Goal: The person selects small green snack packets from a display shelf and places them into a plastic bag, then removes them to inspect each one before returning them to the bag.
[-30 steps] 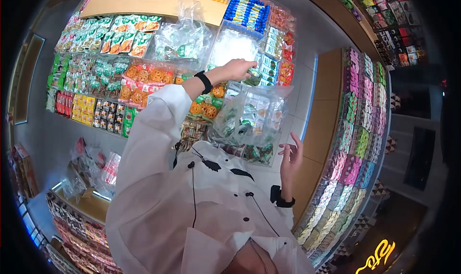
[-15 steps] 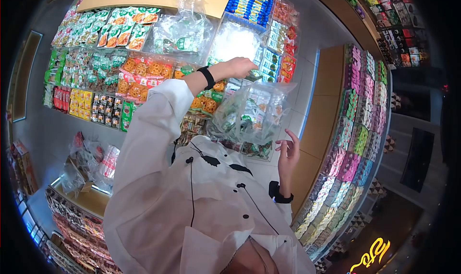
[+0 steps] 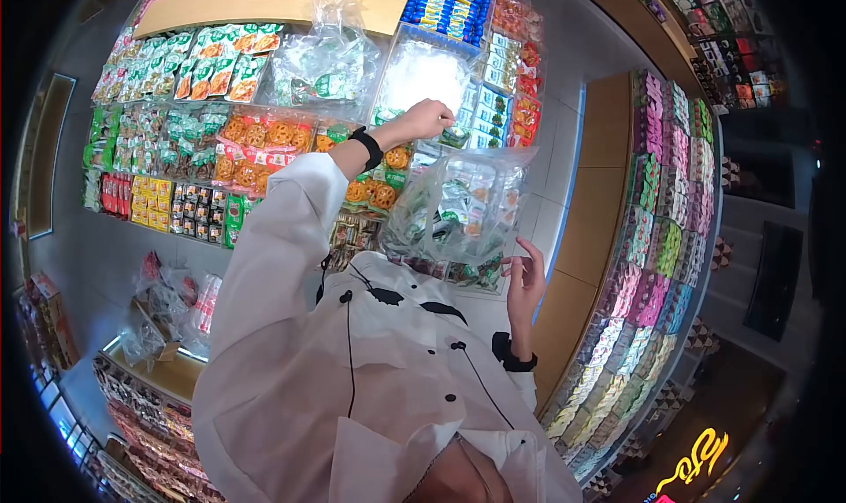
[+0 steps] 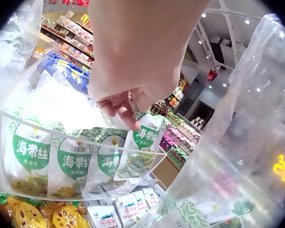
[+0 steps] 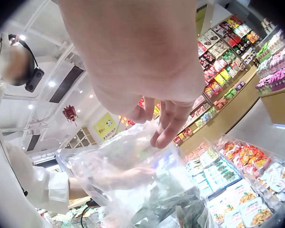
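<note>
My left hand reaches over a clear bin and pinches the top of a white-and-green shredded kelp packet. The packet hangs at the bin's right end, beside several matching packets. In the head view most of it is hidden under the hand. Between my hands stands a large clear plastic bag, with green-and-white packets showing through its film. My right hand is beside the bag's lower right side, its fingers loosely bent with nothing between them. In the right wrist view those fingers overlap the bag's film.
Bins of packaged snacks surround the bag, including lotus-root packs and blue packets. Another clear bag lies among them on the far side. To the right, past a strip of floor, runs a wooden counter with colourful packets.
The left hand has drawn slightly left and down in the head view, with the kelp packet still in its fingers. The right hand stays beside the bag, nearly unmoved.
</note>
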A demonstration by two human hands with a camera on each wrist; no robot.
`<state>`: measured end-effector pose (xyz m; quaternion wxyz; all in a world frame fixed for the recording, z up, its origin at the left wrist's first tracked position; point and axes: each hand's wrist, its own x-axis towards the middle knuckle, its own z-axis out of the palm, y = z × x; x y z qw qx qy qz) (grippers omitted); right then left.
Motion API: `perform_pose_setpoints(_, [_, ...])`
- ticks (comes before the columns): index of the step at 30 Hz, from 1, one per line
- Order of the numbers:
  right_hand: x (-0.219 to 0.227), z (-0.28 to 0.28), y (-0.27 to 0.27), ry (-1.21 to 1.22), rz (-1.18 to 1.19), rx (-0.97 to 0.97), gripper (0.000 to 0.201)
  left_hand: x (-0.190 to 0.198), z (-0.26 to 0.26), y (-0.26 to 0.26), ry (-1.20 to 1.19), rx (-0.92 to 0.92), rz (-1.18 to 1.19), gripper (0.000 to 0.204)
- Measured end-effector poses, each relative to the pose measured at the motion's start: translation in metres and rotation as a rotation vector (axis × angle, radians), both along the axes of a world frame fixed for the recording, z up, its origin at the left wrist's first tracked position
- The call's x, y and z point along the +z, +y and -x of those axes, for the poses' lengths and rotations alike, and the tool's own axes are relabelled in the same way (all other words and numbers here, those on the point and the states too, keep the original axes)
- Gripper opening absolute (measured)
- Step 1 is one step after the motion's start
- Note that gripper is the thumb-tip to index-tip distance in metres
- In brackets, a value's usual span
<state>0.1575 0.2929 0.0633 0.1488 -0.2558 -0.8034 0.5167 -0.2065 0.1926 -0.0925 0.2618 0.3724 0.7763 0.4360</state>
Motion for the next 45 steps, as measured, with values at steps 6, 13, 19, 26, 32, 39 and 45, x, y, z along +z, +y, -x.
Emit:
perform_pose_setpoints(6, [-0.004, 0.002, 0.001, 0.006, 0.012, 0.019, 0.03, 0.033, -0.021, -0.012, 0.566, -0.233, 0.25, 0.007])
perform_pose_setpoints(13, [-0.002, 0.002, 0.0, -0.013, 0.022, 0.008, 0.03, 0.007, 0.005, 0.004, 0.578, -0.359, 0.077, 0.016])
perform_pose_setpoints(19, [-0.002, 0.002, 0.0, -0.032, 0.03, -0.006, 0.029, -0.022, 0.009, 0.021, 0.249, -0.364, 0.366, 0.04])
perform_pose_setpoints(26, [-0.008, 0.0, 0.001, -0.036, 0.042, -0.007, 0.029, -0.033, -0.001, 0.017, 0.254, -0.407, 0.447, 0.05])
perform_pose_setpoints(32, [-0.012, 0.003, 0.001, -0.055, 0.034, -0.013, 0.027, 0.001, -0.013, 0.01, 0.14, -0.352, 0.486, 0.055])
perform_pose_setpoints(39, [-0.002, 0.007, 0.005, 0.074, -0.168, -0.12, 0.023, 0.004, 0.02, -0.017, 0.265, -0.109, 0.311, 0.054])
perform_pose_setpoints(45, [0.045, 0.058, 0.013, 0.149, -0.331, 0.063, 0.019, 0.027, 0.009, -0.066, 0.301, 0.11, 0.083, 0.039])
